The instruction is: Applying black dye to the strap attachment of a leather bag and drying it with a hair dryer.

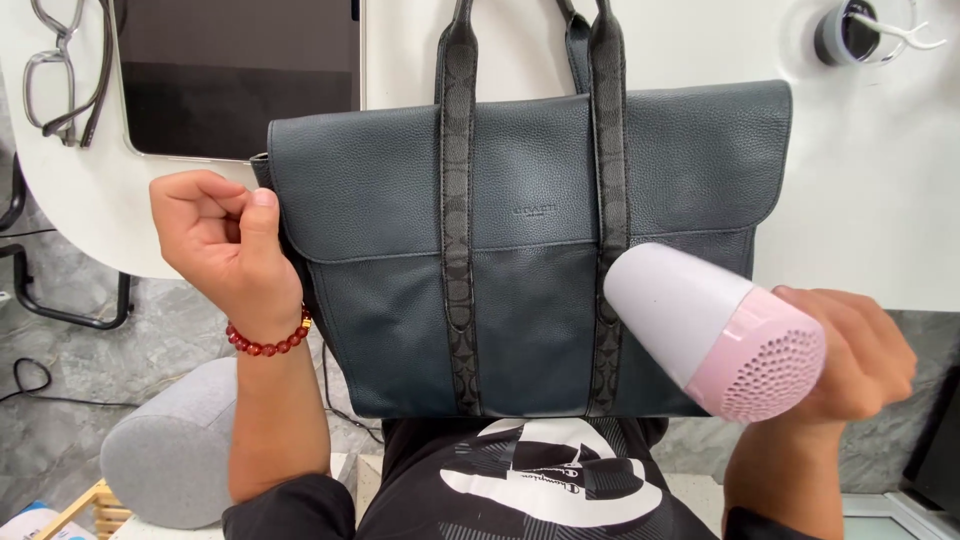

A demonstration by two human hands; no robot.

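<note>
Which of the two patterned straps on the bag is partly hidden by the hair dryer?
The right strap: the white-and-pink hair dryer in the right hand covers its lower part. The left strap shows fully.
</note>
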